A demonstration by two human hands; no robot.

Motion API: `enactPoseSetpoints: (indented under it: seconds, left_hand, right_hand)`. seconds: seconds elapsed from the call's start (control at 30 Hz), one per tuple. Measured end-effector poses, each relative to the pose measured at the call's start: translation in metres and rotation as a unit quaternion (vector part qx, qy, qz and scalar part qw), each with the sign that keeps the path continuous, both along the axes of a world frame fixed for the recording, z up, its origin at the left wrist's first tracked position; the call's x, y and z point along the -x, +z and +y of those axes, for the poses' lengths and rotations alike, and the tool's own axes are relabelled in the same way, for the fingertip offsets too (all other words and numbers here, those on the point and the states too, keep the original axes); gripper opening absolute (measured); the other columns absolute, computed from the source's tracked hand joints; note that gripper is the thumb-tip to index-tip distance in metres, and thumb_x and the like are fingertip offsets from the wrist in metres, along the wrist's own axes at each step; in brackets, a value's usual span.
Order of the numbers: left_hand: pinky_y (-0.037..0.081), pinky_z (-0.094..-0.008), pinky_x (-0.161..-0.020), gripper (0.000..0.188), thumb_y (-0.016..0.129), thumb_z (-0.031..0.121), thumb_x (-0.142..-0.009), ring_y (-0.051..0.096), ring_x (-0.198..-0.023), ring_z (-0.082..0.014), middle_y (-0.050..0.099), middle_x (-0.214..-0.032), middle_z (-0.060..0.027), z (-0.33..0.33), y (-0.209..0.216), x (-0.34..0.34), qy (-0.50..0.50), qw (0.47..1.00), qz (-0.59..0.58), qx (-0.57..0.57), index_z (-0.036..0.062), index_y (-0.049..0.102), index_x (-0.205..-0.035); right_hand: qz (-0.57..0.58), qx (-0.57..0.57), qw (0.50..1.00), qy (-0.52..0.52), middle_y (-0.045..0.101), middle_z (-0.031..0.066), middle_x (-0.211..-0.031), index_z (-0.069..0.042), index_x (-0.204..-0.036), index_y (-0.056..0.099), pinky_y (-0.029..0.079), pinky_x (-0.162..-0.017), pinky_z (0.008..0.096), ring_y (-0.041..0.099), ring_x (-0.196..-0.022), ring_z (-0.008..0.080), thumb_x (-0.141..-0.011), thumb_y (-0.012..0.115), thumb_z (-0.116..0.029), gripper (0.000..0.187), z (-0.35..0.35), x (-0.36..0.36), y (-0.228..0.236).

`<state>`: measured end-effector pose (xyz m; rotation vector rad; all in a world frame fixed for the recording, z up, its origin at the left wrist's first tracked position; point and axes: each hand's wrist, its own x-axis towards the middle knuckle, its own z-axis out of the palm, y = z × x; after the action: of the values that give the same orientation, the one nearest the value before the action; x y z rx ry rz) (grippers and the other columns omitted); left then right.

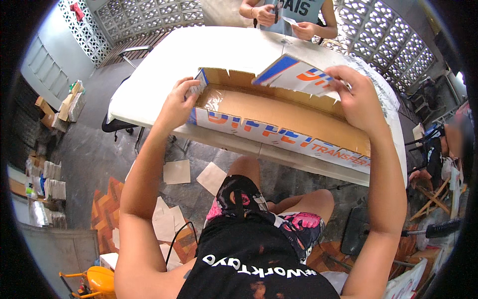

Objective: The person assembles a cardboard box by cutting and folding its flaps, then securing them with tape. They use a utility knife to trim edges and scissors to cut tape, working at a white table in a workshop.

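Observation:
A long, shallow cardboard box, brown inside and white with blue and orange print outside, lies on the table with its top open. Its upper edges are ragged and notched. My left hand grips the box's left end wall, fingers curled over the rim. Over the far side of the box, my right hand pinches a cardboard piece with the same print and a rough lower edge. The piece stands tilted above the box. Whether it is still joined to the box, I cannot tell.
Across the white table a co-worker holds scissors and a small pale piece. Brown paper sheets are scattered on the floor. Stacked bundles stand at the left, near an orange machine. Another person is at the right.

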<state>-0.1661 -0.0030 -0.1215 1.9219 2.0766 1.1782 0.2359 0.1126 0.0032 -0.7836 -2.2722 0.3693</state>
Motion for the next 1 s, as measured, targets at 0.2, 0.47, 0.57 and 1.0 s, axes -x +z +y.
enactPoseSetpoints:
  seconds: [0.2, 0.47, 0.57, 1.0]
  left_hand:
    - [0.043, -0.0410, -0.109, 0.043, 0.061, 0.014, -0.093, 0.054, -0.131, -0.0352, 0.056, -0.140, -0.0207, -0.013, 0.022, -0.037, -0.005, 0.994, -0.058, -0.098, -0.0003, 0.059, -0.134]
    - [0.054, -0.0324, -0.069, 0.028, 0.068, 0.008, -0.092, 0.069, -0.070, -0.0186, 0.071, -0.083, -0.0105, -0.047, 0.054, -0.076, -0.009, 0.989, -0.124, -0.086, -0.0046, 0.065, -0.116]
    - [0.054, -0.0287, -0.062, 0.014, 0.066, 0.007, -0.096, 0.069, -0.065, -0.0142, 0.071, -0.074, -0.0094, -0.048, 0.040, -0.079, 0.067, 0.990, -0.055, -0.107, -0.0071, 0.068, -0.099]
    - [0.054, -0.0327, -0.060, 0.011, 0.069, 0.003, -0.090, 0.070, -0.063, -0.0191, 0.069, -0.073, -0.0147, -0.056, 0.027, -0.102, 0.105, 0.989, -0.071, -0.079, -0.0058, 0.066, -0.097]
  right_hand:
    - [-0.063, -0.137, 0.985, 0.077, 0.071, 0.0186, -0.101, -0.003, -0.107, 0.070, 0.051, -0.086, 0.0408, 0.067, -0.095, 0.0361, -0.090, 0.060, 0.003, 0.020, 0.040, 0.078, 0.013]
    - [-0.206, -0.072, 0.960, 0.177, 0.071, 0.0180, -0.108, -0.004, -0.106, 0.072, 0.054, -0.087, 0.0411, 0.068, -0.100, 0.0354, -0.088, 0.060, 0.003, 0.023, 0.058, 0.204, -0.001]
    - [-0.199, -0.042, 0.964, 0.173, 0.071, 0.0174, -0.110, -0.005, -0.107, 0.073, 0.055, -0.090, 0.0405, 0.068, -0.099, 0.0353, -0.087, 0.061, 0.002, 0.024, 0.058, 0.220, -0.013]
    - [-0.155, 0.040, 0.982, 0.102, 0.074, 0.0177, -0.113, -0.012, -0.126, 0.071, 0.056, -0.093, 0.0377, 0.072, -0.101, 0.0301, -0.090, 0.058, -0.007, 0.039, 0.079, 0.213, -0.065]
